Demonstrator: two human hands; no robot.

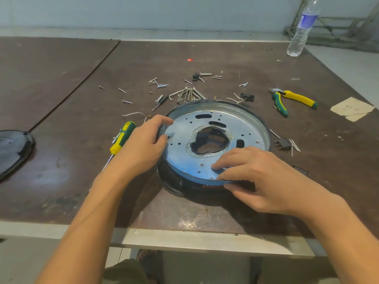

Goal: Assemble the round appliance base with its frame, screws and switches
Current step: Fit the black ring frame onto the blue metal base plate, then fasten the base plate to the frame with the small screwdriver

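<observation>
**Worktop stock: one round base, held at the rim by two hands**

- Round base (pixel 215 144), 1: a black shell with a silver perforated metal plate (pixel 242 124) seated inside and a ragged central opening. It stands near the middle of the worktop (pixel 71 99), towards the front edge.
- Left hand (pixel 143 144), 1: clamped on the base's left rim, fingers curled over the edge.
- Right hand (pixel 252 177), 1: pinches the near rim, fingers on the plate and thumb on the outer wall.
- Screwdriver (pixel 121 139), 1: green and yellow handle, lying just left of the base, partly hidden by the left wrist.
- Pliers (pixel 293 100), 1: green and yellow handles, lying towards the right edge.
- Small black switch parts, 3: one with wires (pixel 247 97) behind the base, one with pins (pixel 284 144) to its right, one (pixel 196 76) farther back.
- Hex keys (pixel 188 93), 1 bunch, just behind the base.
- Loose screws (pixel 162 86): scattered behind the base, too small to count exactly; a few long pins (pixel 294 145) lie beside the right-hand switch.
- Black cover (pixel 12 152), 1: at the left edge, cut off by the view.
- Water bottle (pixel 303 27), 1: upright at the far right corner.
- Paper scrap (pixel 352 108), 1: at the right edge.
</observation>
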